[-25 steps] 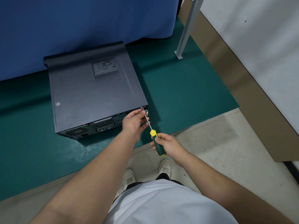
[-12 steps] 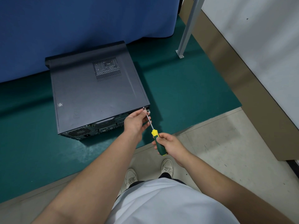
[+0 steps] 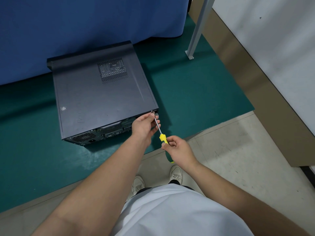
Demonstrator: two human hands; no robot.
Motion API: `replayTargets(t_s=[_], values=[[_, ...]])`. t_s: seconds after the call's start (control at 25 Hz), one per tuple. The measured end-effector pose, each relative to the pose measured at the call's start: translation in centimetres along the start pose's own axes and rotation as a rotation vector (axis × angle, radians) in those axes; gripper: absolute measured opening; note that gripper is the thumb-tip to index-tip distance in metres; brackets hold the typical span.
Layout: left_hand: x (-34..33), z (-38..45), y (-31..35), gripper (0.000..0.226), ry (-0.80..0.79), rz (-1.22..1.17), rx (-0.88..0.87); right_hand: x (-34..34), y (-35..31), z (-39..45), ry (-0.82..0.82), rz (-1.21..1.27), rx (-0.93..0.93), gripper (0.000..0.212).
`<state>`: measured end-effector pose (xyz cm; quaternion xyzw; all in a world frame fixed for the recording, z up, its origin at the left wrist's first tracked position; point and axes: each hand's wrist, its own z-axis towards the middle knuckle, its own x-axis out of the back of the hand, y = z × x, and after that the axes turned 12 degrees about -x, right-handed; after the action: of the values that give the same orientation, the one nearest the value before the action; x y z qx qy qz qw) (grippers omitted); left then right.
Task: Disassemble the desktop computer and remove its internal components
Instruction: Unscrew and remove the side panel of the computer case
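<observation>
A dark grey desktop computer case (image 3: 102, 99) lies flat on a green mat (image 3: 196, 92), its rear panel with ports facing me. A screwdriver (image 3: 162, 137) with a yellow and green handle points its metal shaft at the case's rear right corner. My right hand (image 3: 179, 150) grips the handle. My left hand (image 3: 144, 126) is at that corner, its fingers pinching the shaft near the tip. The screw itself is hidden by my fingers.
A blue curtain (image 3: 85, 28) hangs behind the case. A grey metal post (image 3: 197, 29) is bolted to the mat at the back right. A brown skirting and white wall (image 3: 272, 65) run along the right. My shoes (image 3: 175, 174) stand on pale floor.
My right hand has shifted its hold on the handle, fingers now more spread. The view has drifted slightly; the case and my left hand stay put.
</observation>
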<state>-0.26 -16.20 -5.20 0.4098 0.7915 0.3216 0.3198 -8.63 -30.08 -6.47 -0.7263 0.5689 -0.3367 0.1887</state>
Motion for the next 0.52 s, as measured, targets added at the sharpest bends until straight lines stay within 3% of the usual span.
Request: replayTargets(t_s=[0.2, 0.36, 0.52], values=[[0.1, -0.3, 0.2, 0.006, -0.035, 0.035, 0.028, -0.3, -0.1, -0.5, 0.094, -0.091, 0.048, 0.009], [0.3, -1.4, -0.7, 0.020, -0.098, 0.181, 0.018, -0.3, -0.5, -1.0, 0.146, -0.163, 0.081, 0.014], [0.3, -2.1, -1.6, 0.021, -0.053, 0.230, -0.014, -0.7, -1.3, -1.4, 0.347, -0.454, 0.161, 0.029]])
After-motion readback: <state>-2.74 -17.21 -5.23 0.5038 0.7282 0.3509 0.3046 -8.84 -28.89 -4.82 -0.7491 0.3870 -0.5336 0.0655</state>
